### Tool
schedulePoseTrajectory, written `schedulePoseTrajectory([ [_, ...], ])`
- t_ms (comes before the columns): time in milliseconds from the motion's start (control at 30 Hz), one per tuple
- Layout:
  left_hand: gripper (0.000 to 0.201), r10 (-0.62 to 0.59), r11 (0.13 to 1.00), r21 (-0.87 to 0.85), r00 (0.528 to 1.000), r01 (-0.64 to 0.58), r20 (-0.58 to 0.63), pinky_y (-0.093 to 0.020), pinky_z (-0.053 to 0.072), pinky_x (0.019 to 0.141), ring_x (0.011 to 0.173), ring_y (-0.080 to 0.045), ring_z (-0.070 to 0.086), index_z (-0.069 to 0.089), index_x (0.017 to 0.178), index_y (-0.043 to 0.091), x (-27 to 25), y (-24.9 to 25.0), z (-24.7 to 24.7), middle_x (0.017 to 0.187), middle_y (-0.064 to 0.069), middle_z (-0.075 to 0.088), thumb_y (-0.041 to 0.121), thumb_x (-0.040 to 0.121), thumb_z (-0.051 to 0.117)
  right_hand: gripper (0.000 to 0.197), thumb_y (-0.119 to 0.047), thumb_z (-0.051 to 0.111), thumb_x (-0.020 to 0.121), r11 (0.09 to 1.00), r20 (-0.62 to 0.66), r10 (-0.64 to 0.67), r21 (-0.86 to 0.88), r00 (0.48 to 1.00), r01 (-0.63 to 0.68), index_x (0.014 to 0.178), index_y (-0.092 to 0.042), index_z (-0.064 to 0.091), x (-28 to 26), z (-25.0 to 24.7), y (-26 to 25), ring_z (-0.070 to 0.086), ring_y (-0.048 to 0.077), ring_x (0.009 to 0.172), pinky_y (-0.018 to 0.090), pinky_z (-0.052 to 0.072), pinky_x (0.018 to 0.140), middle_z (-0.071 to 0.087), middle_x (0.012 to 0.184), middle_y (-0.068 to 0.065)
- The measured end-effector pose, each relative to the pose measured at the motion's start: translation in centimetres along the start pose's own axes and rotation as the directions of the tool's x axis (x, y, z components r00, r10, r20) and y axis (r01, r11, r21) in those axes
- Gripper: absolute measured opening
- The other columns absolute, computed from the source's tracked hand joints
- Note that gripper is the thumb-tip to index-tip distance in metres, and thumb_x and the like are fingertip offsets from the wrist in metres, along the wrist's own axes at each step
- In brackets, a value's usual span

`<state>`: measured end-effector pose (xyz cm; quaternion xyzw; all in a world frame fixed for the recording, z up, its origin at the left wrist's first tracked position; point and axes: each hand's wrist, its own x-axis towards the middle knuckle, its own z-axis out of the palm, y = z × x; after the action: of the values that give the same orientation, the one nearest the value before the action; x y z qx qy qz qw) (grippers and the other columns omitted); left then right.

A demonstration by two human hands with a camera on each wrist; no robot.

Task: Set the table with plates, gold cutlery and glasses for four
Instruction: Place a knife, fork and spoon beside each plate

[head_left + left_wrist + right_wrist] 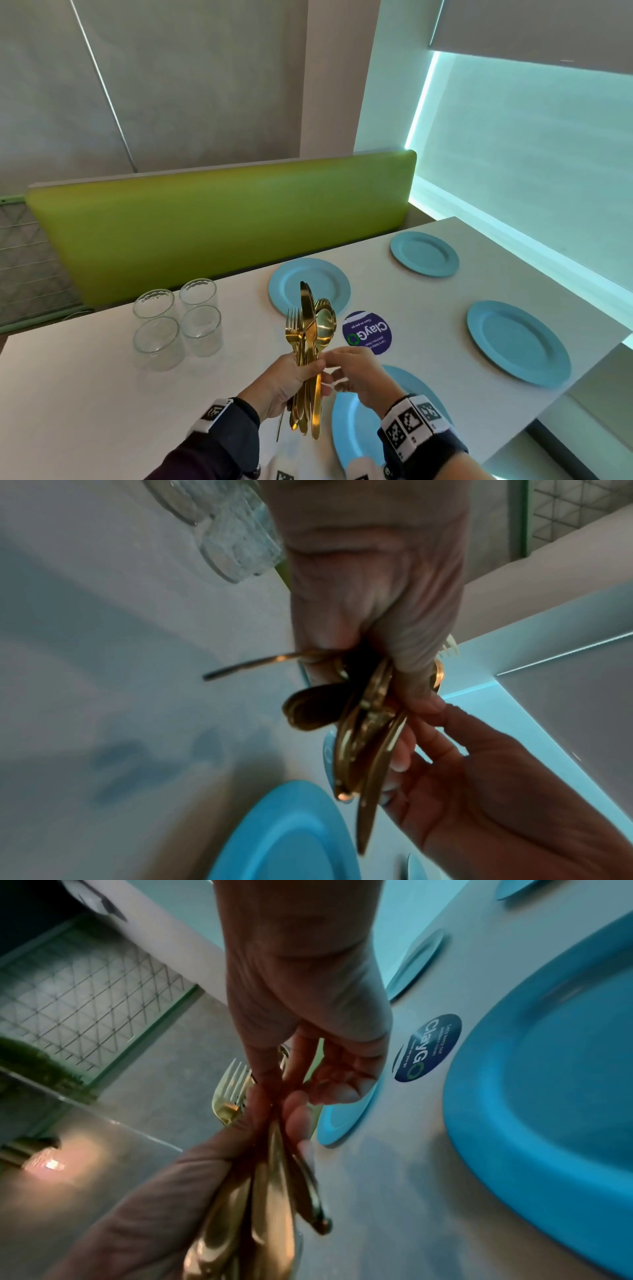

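- The left hand (291,378) has its fingers curled round the handles of the bundle of gold cutlery (308,346), heads up, above the bench (85,394) at about 6 o'clock in the head view.
- The right hand (359,373) reaches in from 3 o'clock; its fingers (274,1069) pinch into the bundle just above the left grip, though which piece they have I cannot tell.
- To do this well, I judge: loosen the left grip only slightly, draw one piece straight out toward 3 o'clock, and keep the rest from fanning or slipping.
- Four blue plates lie set out: the near plate (349,425) just under the hands, the others at 12 to 3 o'clock, so lay that piece beside the near one first.
- The four glasses (178,322) stand clustered at 10 o'clock, not yet distributed; keep the elbow clear of them.
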<state>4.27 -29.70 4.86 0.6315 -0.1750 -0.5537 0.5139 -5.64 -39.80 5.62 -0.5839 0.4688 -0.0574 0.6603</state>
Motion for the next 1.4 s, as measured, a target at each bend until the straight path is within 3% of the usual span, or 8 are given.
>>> schedulePoseTrajectory([
  [300, 0.020, -0.106, 0.994, -0.024, 0.992, 0.105, -0.062, -0.026, 0.051, 0.059, 0.060, -0.012, 0.070, 0.058, 0.090, 0.008, 4.6, 0.5, 5.4, 0.076, -0.008, 0.070, 0.025, 0.096, 0.050, 0.022, -0.010, 0.056, 0.090, 0.999, -0.174, -0.034, 0.014, 0.984, 0.037, 0.069, -0.007, 0.060, 3.0, -10.5, 0.1, 0.058, 0.016, 0.055, 0.023, 0.045, 0.050, 0.061, 0.063, 0.006],
  [400, 0.018, -0.131, 0.989, -0.077, 0.988, 0.124, -0.081, -0.028, 0.052, 0.061, 0.056, -0.014, 0.069, 0.058, 0.093, 0.005, 5.8, -0.2, 6.0, 0.076, -0.012, 0.067, 0.022, 0.095, 0.052, 0.026, -0.009, 0.057, 0.090, 0.972, -0.257, -0.021, -0.232, 0.966, -0.041, 0.064, -0.008, 0.058, 4.1, -16.6, 1.7, 0.058, 0.020, 0.056, 0.024, 0.042, 0.050, 0.061, 0.063, 0.007],
  [533, 0.024, -0.147, 0.985, -0.101, 0.986, 0.139, -0.080, -0.026, 0.054, 0.053, 0.049, -0.019, 0.065, 0.059, 0.078, -0.001, 6.6, -0.9, 7.0, 0.062, -0.013, 0.070, 0.015, 0.095, 0.051, 0.020, -0.011, 0.056, 0.087, 0.767, -0.272, 0.115, -0.587, 0.956, -0.259, 0.073, -0.003, 0.067, 5.2, -21.0, 5.6, 0.057, 0.022, 0.061, 0.026, 0.045, 0.054, 0.066, 0.070, 0.010],
  [600, 0.027, -0.154, 0.984, -0.100, 0.984, 0.145, -0.090, -0.026, 0.054, 0.051, 0.048, -0.018, 0.065, 0.059, 0.073, -0.001, 7.0, -1.2, 7.5, 0.059, -0.013, 0.070, 0.013, 0.095, 0.051, 0.020, -0.012, 0.054, 0.087, 0.689, -0.271, 0.164, -0.657, 0.948, -0.307, 0.083, 0.001, 0.069, 5.6, -21.5, 7.2, 0.057, 0.019, 0.058, 0.023, 0.045, 0.052, 0.068, 0.074, 0.010],
  [833, 0.031, -0.156, 0.982, -0.120, 0.984, 0.145, -0.087, -0.028, 0.057, 0.062, 0.056, -0.018, 0.069, 0.063, 0.076, -0.004, 6.9, -1.3, 7.8, 0.064, -0.014, 0.073, 0.016, 0.096, 0.050, 0.017, -0.010, 0.052, 0.079, 0.622, -0.303, 0.126, -0.718, 0.945, -0.313, 0.071, -0.006, 0.067, 6.4, -20.7, 8.1, 0.051, 0.016, 0.044, 0.023, 0.046, 0.048, 0.062, 0.061, 0.006],
  [967, 0.032, -0.176, 0.971, -0.187, 0.975, 0.150, -0.133, -0.030, 0.058, 0.066, 0.059, -0.020, 0.071, 0.064, 0.079, -0.007, 7.0, -1.9, 7.8, 0.066, -0.016, 0.073, 0.015, 0.096, 0.049, 0.024, -0.012, 0.052, 0.082, 0.645, -0.242, 0.113, -0.720, 0.964, -0.256, 0.082, 0.000, 0.073, 8.1, -20.4, 9.0, 0.059, 0.019, 0.054, 0.028, 0.057, 0.064, 0.074, 0.079, 0.014],
  [1267, 0.026, -0.167, 0.973, -0.186, 0.975, 0.139, -0.145, -0.031, 0.058, 0.069, 0.060, -0.019, 0.071, 0.064, 0.083, -0.006, 6.3, -2.1, 7.7, 0.066, -0.012, 0.073, 0.008, 0.096, 0.045, 0.021, -0.015, 0.055, 0.081, 0.671, -0.282, 0.002, -0.711, 0.959, -0.210, 0.079, -0.004, 0.073, 8.6, -20.5, 10.2, 0.067, 0.021, 0.078, 0.026, 0.051, 0.069, 0.072, 0.082, 0.007],
  [1400, 0.023, -0.155, 0.970, -0.211, 0.975, 0.120, -0.158, -0.028, 0.060, 0.060, 0.058, -0.018, 0.071, 0.062, 0.085, -0.006, 6.1, -1.9, 7.5, 0.063, -0.011, 0.072, 0.005, 0.096, 0.045, 0.020, -0.015, 0.056, 0.082, 0.662, -0.298, -0.026, -0.720, 0.954, -0.207, 0.083, -0.005, 0.073, 8.6, -20.3, 10.0, 0.067, 0.022, 0.084, 0.026, 0.050, 0.071, 0.073, 0.087, 0.008],
])
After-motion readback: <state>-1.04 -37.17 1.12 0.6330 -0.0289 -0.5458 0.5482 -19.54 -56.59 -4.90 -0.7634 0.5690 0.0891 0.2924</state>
